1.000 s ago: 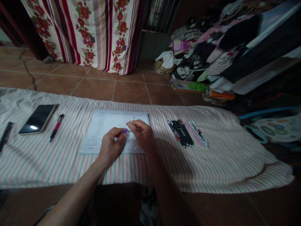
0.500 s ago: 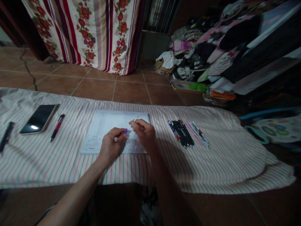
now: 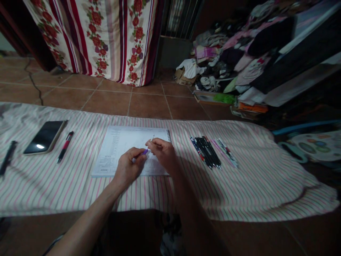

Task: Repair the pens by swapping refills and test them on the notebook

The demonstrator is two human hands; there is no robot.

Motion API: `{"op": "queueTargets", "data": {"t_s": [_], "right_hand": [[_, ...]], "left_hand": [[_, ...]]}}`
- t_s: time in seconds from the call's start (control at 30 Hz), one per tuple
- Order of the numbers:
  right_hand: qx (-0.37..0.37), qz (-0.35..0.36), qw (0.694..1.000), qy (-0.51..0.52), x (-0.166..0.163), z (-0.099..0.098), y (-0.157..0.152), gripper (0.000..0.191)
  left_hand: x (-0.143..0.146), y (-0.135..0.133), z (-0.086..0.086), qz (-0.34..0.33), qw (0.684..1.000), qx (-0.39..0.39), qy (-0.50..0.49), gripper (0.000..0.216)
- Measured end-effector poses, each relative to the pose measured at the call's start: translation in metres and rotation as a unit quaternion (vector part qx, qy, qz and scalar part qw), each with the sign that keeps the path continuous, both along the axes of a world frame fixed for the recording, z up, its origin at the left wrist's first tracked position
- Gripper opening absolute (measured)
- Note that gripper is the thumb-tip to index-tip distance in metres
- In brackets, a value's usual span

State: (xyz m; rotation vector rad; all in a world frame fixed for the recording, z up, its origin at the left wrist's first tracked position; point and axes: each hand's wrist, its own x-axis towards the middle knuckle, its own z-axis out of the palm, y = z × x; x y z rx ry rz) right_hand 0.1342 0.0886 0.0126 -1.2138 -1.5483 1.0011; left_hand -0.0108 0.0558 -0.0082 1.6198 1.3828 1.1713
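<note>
Pen pieces between your fingers, over the open notebook

Your left hand (image 3: 130,165) has its grip closed, thumb against fingertips, on a small purple pen piece (image 3: 145,151). Your right hand (image 3: 163,153) pinches a thin white stick (image 3: 152,138), its dark tip poking up past your fingers. The 2 pieces sit close together, roughly in line, above the page; your fingers hide whether they join.

Under your hands, the notebook (image 3: 106,151) lies on the striped cloth (image 3: 255,170), its spiral binding by your right hand and printed text down its left side. Just right of it you have a row of pens (image 3: 207,152), mostly black, with a pink pen (image 3: 221,149) and patterned ones at the right end. Well to your left lie a red and black pen (image 3: 65,147), a phone (image 3: 44,137) with light glaring on its screen, and a dark pen (image 3: 7,158). A flowered curtain (image 3: 112,39) hangs beyond the tiled floor (image 3: 106,96).
</note>
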Motion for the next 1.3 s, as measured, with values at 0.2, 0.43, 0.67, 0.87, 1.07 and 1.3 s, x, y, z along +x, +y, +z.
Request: {"op": "queueTargets", "data": {"t_s": [0.2,0.43,0.67,0.87,1.07,1.3], "right_hand": [[0.005,-0.012,1.000,0.003,-0.003,0.004,-0.002,0.023],[0.025,-0.039,0.999,0.011,-0.005,0.004,-0.001,0.024],[0.029,-0.039,0.999,0.016,-0.004,0.003,0.003,0.025],[0.059,-0.035,0.998,-0.004,-0.006,-0.001,0.002,0.024],[0.052,-0.073,0.995,0.037,0.002,0.000,0.006,0.026],[0.071,-0.043,0.996,-0.026,0.005,0.002,0.003,0.021]], "left_hand": [[0.001,-0.001,0.000,0.005,1.000,0.013,0.008,0.015],[0.000,0.000,0.001,0.012,1.000,0.009,0.003,0.017],[0.003,0.003,0.003,0.019,1.000,0.011,0.006,0.018],[0.007,0.002,0.008,0.030,0.999,-0.010,0.004,0.019],[0.011,0.007,0.008,0.032,0.999,0.002,0.009,0.022],[0.018,0.008,0.003,0.026,0.999,0.010,0.029,0.023]]}}
